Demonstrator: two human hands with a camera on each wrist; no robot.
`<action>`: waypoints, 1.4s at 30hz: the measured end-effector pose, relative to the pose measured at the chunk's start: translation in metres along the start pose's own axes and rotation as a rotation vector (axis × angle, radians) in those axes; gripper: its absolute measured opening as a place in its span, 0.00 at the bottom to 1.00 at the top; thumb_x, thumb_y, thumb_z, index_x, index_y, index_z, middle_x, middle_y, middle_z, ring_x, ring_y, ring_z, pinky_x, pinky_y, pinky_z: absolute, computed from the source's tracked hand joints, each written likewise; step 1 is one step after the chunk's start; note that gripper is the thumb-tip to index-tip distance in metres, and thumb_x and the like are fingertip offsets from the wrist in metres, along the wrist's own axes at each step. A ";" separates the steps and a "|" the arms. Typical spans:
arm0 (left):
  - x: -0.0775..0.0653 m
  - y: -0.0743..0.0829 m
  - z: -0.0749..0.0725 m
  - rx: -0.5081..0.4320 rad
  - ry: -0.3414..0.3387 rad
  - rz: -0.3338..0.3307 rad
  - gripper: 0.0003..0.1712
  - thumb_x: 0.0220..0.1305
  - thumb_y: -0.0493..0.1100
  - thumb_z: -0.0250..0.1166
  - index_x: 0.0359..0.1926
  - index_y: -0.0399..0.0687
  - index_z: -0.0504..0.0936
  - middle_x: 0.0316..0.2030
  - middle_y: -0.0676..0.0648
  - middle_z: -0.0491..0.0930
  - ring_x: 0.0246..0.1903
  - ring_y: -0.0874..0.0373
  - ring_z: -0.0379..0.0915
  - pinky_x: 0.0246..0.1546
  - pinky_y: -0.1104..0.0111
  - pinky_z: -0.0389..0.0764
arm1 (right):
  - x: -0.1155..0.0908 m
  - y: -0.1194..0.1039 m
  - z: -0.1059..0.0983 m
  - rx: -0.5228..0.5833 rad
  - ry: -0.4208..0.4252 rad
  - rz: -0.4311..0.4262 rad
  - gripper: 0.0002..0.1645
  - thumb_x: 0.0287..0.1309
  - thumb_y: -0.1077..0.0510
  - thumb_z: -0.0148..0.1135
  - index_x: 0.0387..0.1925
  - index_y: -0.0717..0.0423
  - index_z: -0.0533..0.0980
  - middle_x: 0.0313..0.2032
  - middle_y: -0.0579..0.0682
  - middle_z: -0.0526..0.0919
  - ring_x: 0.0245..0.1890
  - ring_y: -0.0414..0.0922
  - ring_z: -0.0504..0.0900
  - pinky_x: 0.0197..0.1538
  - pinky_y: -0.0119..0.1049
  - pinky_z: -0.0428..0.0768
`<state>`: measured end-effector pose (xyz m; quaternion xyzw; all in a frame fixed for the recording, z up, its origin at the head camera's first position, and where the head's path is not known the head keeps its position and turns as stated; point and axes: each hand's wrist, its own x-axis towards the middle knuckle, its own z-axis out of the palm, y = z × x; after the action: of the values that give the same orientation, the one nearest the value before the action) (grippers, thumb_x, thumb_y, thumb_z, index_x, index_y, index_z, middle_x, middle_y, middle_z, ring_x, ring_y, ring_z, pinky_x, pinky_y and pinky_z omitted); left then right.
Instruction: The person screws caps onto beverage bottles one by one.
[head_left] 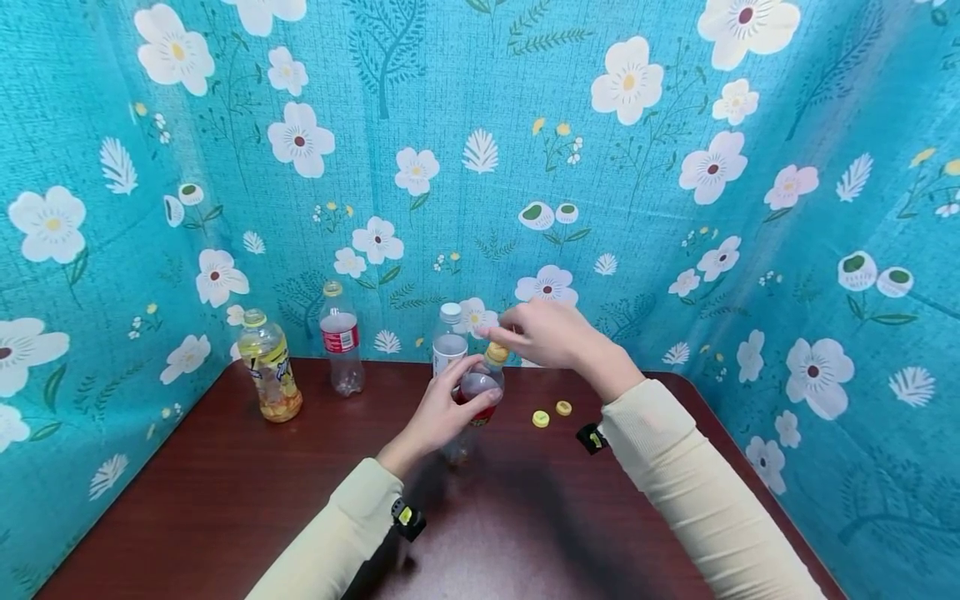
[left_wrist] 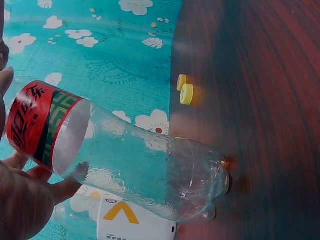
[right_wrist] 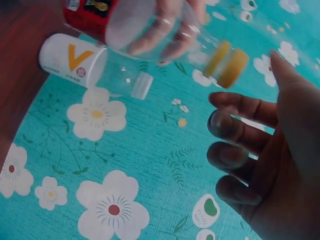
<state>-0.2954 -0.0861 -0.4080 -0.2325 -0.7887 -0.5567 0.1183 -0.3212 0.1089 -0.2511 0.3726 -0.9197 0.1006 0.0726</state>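
One empty bottle [left_wrist: 127, 150], yellow cap [right_wrist: 234, 69] on

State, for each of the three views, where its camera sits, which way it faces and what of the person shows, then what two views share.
Head: on the head, facing forward and down over the table to the floral curtain; left hand, right hand and sleeves show.
Left wrist: on that wrist, facing the red-labelled bottle; part of the left hand shows.
Right wrist: on that wrist, facing the yellow cap; right hand and left fingers show.
Shared: both wrist views show the white-labelled bottle.
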 end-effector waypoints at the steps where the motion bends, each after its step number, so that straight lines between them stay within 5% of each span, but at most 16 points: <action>1: 0.000 0.000 0.000 -0.002 -0.001 -0.001 0.32 0.67 0.49 0.71 0.69 0.56 0.73 0.58 0.50 0.77 0.57 0.52 0.74 0.55 0.52 0.81 | -0.001 0.001 -0.002 0.021 -0.006 0.000 0.28 0.73 0.36 0.54 0.23 0.48 0.78 0.16 0.42 0.69 0.16 0.41 0.67 0.24 0.37 0.67; 4: 0.000 -0.001 -0.001 -0.002 -0.004 -0.004 0.32 0.67 0.49 0.71 0.69 0.56 0.73 0.59 0.49 0.77 0.57 0.52 0.73 0.56 0.52 0.80 | -0.003 0.006 -0.008 0.126 -0.092 -0.039 0.17 0.74 0.43 0.57 0.47 0.50 0.82 0.25 0.43 0.77 0.21 0.41 0.73 0.31 0.39 0.74; 8: 0.000 -0.001 -0.002 -0.002 -0.010 -0.012 0.31 0.68 0.50 0.70 0.69 0.57 0.73 0.60 0.51 0.76 0.58 0.53 0.73 0.56 0.53 0.81 | -0.005 0.009 -0.013 0.242 -0.249 -0.101 0.27 0.70 0.49 0.65 0.67 0.48 0.73 0.38 0.45 0.81 0.26 0.41 0.80 0.36 0.40 0.80; 12: 0.000 0.000 -0.002 -0.001 -0.018 -0.024 0.32 0.68 0.52 0.70 0.70 0.58 0.72 0.60 0.52 0.75 0.58 0.54 0.73 0.56 0.54 0.81 | -0.003 0.009 -0.011 0.249 -0.260 -0.158 0.22 0.69 0.53 0.66 0.61 0.51 0.76 0.37 0.45 0.82 0.28 0.41 0.82 0.37 0.40 0.81; 17: 0.000 0.000 0.000 0.005 -0.020 -0.028 0.33 0.67 0.53 0.70 0.71 0.59 0.72 0.60 0.53 0.75 0.59 0.54 0.72 0.57 0.53 0.81 | -0.001 0.005 -0.004 0.206 -0.168 -0.152 0.08 0.69 0.53 0.67 0.40 0.54 0.81 0.22 0.45 0.76 0.20 0.42 0.74 0.31 0.37 0.74; 23: -0.001 0.000 0.001 0.014 -0.014 -0.017 0.33 0.68 0.52 0.70 0.71 0.60 0.72 0.61 0.52 0.75 0.59 0.54 0.72 0.57 0.53 0.80 | 0.000 0.000 0.003 -0.005 -0.055 -0.038 0.29 0.68 0.35 0.62 0.19 0.49 0.74 0.13 0.42 0.66 0.13 0.40 0.63 0.21 0.35 0.61; 25: 0.000 0.000 0.001 0.012 -0.012 -0.018 0.32 0.67 0.52 0.70 0.70 0.59 0.72 0.61 0.52 0.75 0.59 0.54 0.72 0.57 0.52 0.80 | 0.000 0.001 0.002 -0.019 -0.044 -0.022 0.28 0.68 0.33 0.59 0.22 0.48 0.78 0.13 0.42 0.67 0.14 0.40 0.65 0.21 0.36 0.63; 28: 0.000 -0.001 0.001 0.003 -0.010 -0.024 0.33 0.68 0.52 0.70 0.70 0.58 0.72 0.61 0.52 0.75 0.60 0.54 0.72 0.58 0.52 0.80 | -0.003 0.004 -0.002 0.074 -0.072 -0.034 0.23 0.71 0.36 0.57 0.42 0.49 0.83 0.19 0.42 0.75 0.18 0.41 0.73 0.26 0.38 0.72; 33: 0.000 0.000 -0.001 -0.002 -0.014 -0.029 0.33 0.68 0.52 0.70 0.71 0.58 0.72 0.61 0.52 0.75 0.59 0.54 0.72 0.57 0.52 0.80 | -0.006 0.010 -0.009 0.251 -0.205 -0.122 0.25 0.73 0.46 0.60 0.65 0.49 0.74 0.31 0.45 0.79 0.26 0.43 0.79 0.35 0.42 0.78; 38: 0.000 0.000 -0.002 -0.003 -0.017 -0.031 0.32 0.68 0.52 0.70 0.71 0.58 0.72 0.61 0.52 0.75 0.59 0.54 0.72 0.56 0.53 0.80 | -0.004 0.008 -0.008 0.262 -0.240 -0.210 0.17 0.72 0.53 0.62 0.58 0.51 0.77 0.29 0.45 0.77 0.28 0.45 0.78 0.36 0.41 0.77; 42: -0.001 -0.001 -0.001 0.004 -0.013 -0.030 0.32 0.68 0.52 0.70 0.71 0.59 0.72 0.60 0.54 0.75 0.58 0.55 0.72 0.56 0.54 0.81 | -0.002 0.005 -0.003 0.229 -0.185 -0.181 0.10 0.71 0.54 0.64 0.48 0.54 0.79 0.21 0.46 0.74 0.20 0.43 0.73 0.31 0.38 0.73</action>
<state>-0.2948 -0.0875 -0.4087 -0.2237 -0.7941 -0.5551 0.1055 -0.3227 0.1145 -0.2497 0.4676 -0.8675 0.1632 -0.0467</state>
